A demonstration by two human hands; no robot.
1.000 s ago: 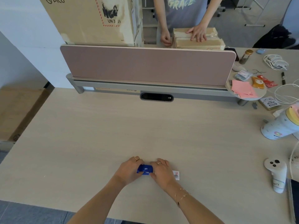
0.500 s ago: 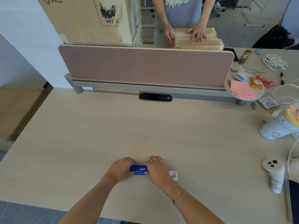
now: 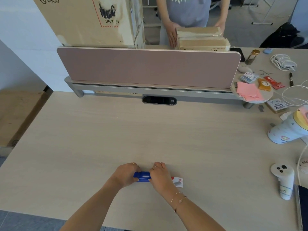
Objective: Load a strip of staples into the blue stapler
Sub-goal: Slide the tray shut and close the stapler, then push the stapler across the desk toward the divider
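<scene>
A person is gripping the blue stapler (image 3: 142, 176) with both hands near the front edge of the pale worktop (image 3: 150, 134), the stapler lying flat with its long axis running from nine o'clock to three o'clock across the wearer's view. The left hand (image 3: 125, 175) is closing around the nine o'clock end while the right hand (image 3: 160, 177) is wrapping over the three o'clock end, so only the middle of the blue body is showing between them; both hands are curled narrow on the stapler, and neither is nearer than the other, since each is already touching it. A small red-and-white staple box (image 3: 178, 181) is lying just beside the right hand at three o'clock, partly hidden behind the wrist; whether a loose strip of staples is out of it cannot be told. The stapler is looking shut, though the hands are covering the hinge and the nose, so that is a judgement only. The coming move is probably turning on that side-to-side axis: the two hands are likely needing to pull apart or lift the top along it to open the magazine, with the right hand the better placed to reach for the box. Well apart at one to three o'clock, a white controller (image 3: 283, 180), a pastel bottle (image 3: 288, 129) and pink notes (image 3: 249, 92) are sitting clear of the work
</scene>
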